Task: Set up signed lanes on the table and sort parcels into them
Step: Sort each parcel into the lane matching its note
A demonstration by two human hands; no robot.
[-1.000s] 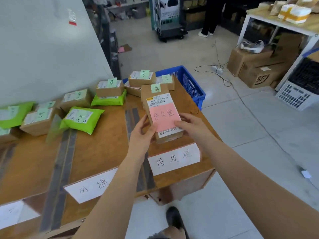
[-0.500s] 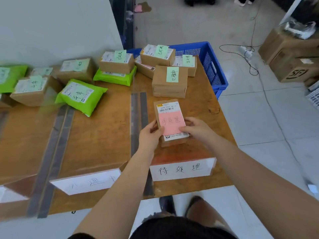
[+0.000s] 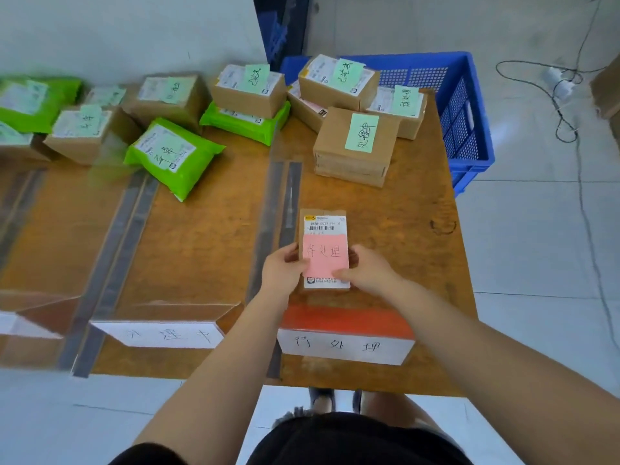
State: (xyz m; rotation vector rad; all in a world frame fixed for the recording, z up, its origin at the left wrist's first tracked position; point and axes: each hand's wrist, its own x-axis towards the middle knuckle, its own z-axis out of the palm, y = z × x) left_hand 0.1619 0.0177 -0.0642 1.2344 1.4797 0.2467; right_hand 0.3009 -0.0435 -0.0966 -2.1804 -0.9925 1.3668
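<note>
Squarely, flat cardboard parcel (image 3: pixel 323 229) between hands.

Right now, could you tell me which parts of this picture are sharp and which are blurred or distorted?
Head view: the pink-noted parcel between both hands is sharp; the left side smears, with the green bags and the left sign ghosted; the wide lens bends the table edge; lighting is soft, without harsh glare.

Layout, table (image 3: pixel 208 250) w/ lanes

Held parcel (image 3: pixel 323 250) lay in rt lane, behind its sign (image 3: pixel 345 345); box (image 3: pixel 355 146) farther back; crate (image 3: pixel 466 105) off table's rt-rear corner.
</note>
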